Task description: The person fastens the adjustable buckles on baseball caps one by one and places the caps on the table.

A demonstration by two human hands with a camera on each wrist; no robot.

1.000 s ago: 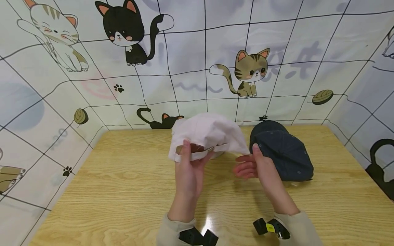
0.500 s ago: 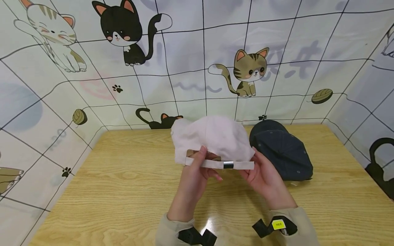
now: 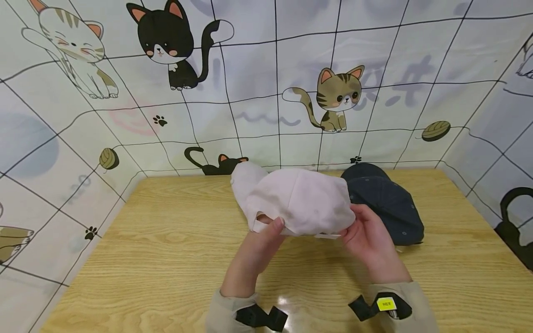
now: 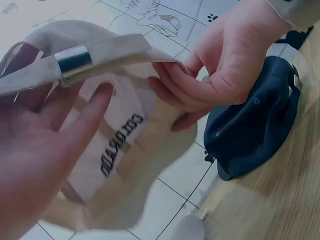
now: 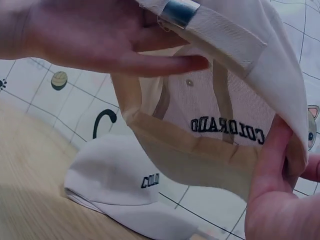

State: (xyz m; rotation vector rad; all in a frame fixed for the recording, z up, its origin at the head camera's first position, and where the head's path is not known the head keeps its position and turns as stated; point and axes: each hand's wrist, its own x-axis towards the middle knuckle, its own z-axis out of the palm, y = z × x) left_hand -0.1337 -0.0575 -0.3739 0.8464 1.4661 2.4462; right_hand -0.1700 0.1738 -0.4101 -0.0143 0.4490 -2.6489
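head view: held white cap [image 3: 300, 201] between left fingers [image 3: 272, 228] and right fingers [image 3: 361, 212].

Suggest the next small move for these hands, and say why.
Perhaps lower the held white cap over the other white cap: the left hand and right hand hold it up, and the other one rests crown up on the table.

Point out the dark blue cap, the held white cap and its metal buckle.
Dark blue cap [image 3: 387, 206]: head view, on crown.
Held white cap [image 3: 303, 201]: head view, back of crown.
Metal buckle [image 5: 181, 13]: right wrist view, on its flat face.
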